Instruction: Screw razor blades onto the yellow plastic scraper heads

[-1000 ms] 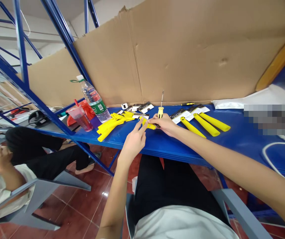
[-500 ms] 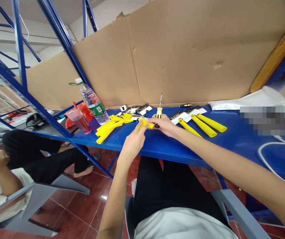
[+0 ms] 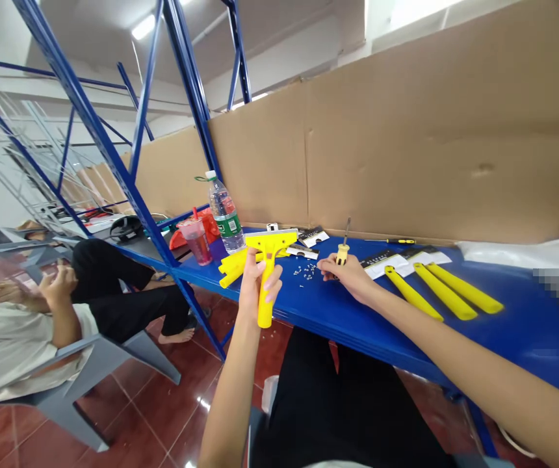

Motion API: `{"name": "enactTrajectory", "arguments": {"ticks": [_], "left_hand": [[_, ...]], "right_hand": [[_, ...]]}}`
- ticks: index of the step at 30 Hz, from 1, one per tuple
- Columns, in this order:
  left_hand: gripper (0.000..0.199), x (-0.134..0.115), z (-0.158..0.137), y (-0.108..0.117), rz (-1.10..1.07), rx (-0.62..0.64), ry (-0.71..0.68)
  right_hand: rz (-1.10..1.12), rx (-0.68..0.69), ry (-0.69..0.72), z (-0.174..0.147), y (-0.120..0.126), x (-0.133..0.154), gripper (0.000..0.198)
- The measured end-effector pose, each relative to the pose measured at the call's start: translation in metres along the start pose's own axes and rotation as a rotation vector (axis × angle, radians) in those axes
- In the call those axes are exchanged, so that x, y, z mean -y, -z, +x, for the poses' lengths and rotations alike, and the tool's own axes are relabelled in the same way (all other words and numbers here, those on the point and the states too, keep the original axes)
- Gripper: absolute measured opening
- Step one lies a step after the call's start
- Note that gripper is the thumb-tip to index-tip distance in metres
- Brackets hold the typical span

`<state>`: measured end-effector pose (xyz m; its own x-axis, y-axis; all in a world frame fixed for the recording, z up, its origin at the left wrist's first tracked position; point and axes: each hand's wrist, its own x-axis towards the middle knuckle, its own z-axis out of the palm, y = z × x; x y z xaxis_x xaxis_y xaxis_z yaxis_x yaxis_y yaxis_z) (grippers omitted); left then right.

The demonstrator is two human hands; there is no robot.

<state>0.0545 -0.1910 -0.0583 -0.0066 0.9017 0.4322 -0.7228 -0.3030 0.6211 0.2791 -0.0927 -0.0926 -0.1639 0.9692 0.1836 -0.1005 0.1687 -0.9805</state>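
My left hand (image 3: pixel 253 286) is wrapped round the handle of a yellow scraper (image 3: pixel 265 309), held upright in front of the table with its wide head on top. A thin pale strip runs along the head's upper edge. In my right hand (image 3: pixel 352 276) is a screwdriver (image 3: pixel 342 253) with a pale yellow and black handle, its shaft pointing up. The fingertips of that hand are pinched low at the edge of a scatter of small screws (image 3: pixel 306 274); whether they hold a screw I cannot make out. Behind the scraper lie more yellow pieces (image 3: pixel 233 265).
Several yellow handles (image 3: pixel 413 294) and black-and-white cards (image 3: pixel 381 261) lie at right on the blue table (image 3: pixel 318 318). A second screwdriver (image 3: pixel 401 241) is by the cardboard wall. A water bottle (image 3: pixel 225 218) and red drink cup (image 3: pixel 197 242) stand left. Another person (image 3: pixel 65 312) sits at left.
My left hand has lifted the scraper upright, away from my right hand. My right hand, still with the screwdriver, has come down by the screws. The view has swung left.
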Motion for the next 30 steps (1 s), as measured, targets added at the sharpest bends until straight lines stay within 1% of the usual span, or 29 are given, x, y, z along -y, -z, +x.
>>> {"name": "enactTrajectory", "arguments": {"ticks": [6, 11, 13, 16, 21, 25, 28, 30], "left_hand": [[0.042, 0.0, 0.003, 0.006, -0.013, 0.021, -0.019], [0.05, 0.0, 0.005, 0.009, 0.006, -0.005, -0.017], [0.052, 0.0, 0.006, 0.01, 0.029, -0.044, -0.023], [0.05, 0.0, 0.01, 0.012, 0.063, -0.097, -0.029], [0.045, 0.0, 0.017, 0.021, 0.078, -0.148, -0.018], [0.036, 0.006, 0.022, 0.028, 0.008, -0.158, 0.027], [0.031, 0.011, 0.025, 0.028, -0.083, -0.15, 0.073], [0.026, 0.014, 0.026, 0.026, -0.103, -0.166, 0.108]], "right_hand": [[-0.16, 0.003, 0.072, 0.003, 0.004, -0.007, 0.053], [-0.323, 0.04, 0.17, 0.001, 0.005, -0.009, 0.058], [-0.381, 0.092, 0.216, -0.002, 0.005, -0.007, 0.049], [-0.453, 0.198, 0.253, -0.004, 0.001, -0.006, 0.026], [-0.648, 0.318, 0.345, 0.0, -0.014, -0.01, 0.015], [-0.689, 0.333, 0.344, 0.003, -0.017, -0.015, 0.007], [-0.698, 0.313, 0.356, 0.001, -0.012, -0.014, 0.008], [-0.694, 0.29, 0.375, -0.001, -0.009, -0.011, 0.012]]}}
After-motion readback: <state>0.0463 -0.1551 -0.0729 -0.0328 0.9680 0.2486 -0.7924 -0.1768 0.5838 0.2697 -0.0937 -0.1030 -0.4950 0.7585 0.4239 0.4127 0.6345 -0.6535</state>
